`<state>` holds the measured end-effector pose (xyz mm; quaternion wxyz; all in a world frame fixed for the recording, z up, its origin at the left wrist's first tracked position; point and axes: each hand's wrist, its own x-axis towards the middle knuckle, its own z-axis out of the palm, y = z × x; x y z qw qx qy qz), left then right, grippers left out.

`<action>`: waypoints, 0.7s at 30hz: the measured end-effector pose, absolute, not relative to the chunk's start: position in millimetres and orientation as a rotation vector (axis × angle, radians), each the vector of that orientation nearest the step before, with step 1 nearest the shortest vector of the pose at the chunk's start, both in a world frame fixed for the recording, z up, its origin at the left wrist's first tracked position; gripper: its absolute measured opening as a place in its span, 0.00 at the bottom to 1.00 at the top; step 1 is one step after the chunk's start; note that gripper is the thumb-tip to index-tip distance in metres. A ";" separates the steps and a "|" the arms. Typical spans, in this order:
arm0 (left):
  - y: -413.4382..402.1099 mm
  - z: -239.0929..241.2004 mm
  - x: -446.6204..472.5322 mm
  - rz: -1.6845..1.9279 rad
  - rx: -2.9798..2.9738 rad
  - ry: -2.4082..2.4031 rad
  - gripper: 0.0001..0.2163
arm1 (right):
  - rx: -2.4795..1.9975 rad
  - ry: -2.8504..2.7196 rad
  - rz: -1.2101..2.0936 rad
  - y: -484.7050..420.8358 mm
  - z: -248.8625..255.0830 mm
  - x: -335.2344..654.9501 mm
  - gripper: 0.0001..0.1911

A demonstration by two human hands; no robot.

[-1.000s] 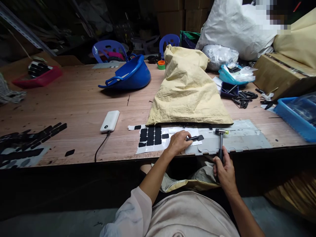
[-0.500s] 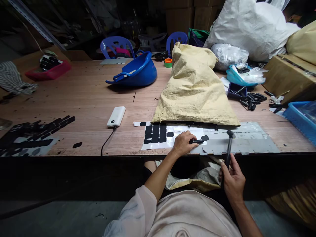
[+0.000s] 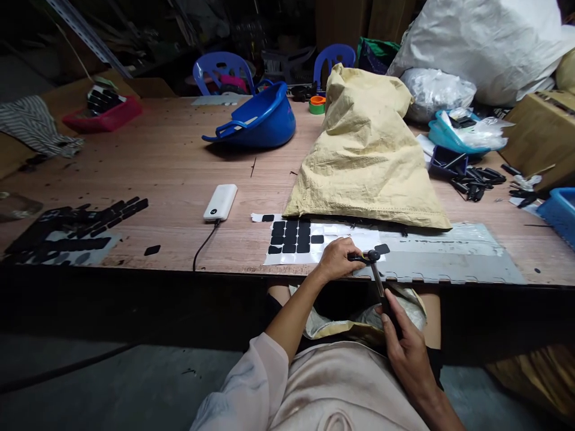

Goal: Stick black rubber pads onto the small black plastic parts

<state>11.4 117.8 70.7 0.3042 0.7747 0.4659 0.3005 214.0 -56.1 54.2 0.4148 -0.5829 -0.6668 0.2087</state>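
Observation:
My left hand (image 3: 336, 258) rests at the table's near edge, fingers pinched on a small black plastic part (image 3: 358, 258) that lies on a white sheet (image 3: 332, 237). That sheet carries several black pads (image 3: 291, 237). My right hand (image 3: 403, 347) is wrapped round the black handle of a small hammer (image 3: 380, 284). The hammer's head is down on the black part beside my left fingers. A grey metal plate (image 3: 449, 258) lies to the right of the sheet.
A tan woven sack (image 3: 366, 155) lies just behind the sheet. A white power bank (image 3: 220, 202) with a cable sits to the left, black strips (image 3: 76, 221) at far left, a blue tub (image 3: 256, 123) behind. Black parts (image 3: 474, 179) and blue trays lie at right. An open bag (image 3: 359, 320) sits on my lap.
The hammer has swung left and down from above the grey plate onto the black part held by my left hand. The view has shifted, so the table sits higher and further right.

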 end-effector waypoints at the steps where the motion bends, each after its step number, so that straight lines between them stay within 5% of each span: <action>1: 118.3 70.5 11.6 0.797 2.047 1.231 0.05 | -1.442 -1.696 0.500 -55.8 55.8 212.9 0.29; 21: 118.1 71.6 12.5 0.817 2.014 1.241 0.05 | -1.560 -1.593 0.650 -56.3 59.4 216.6 0.27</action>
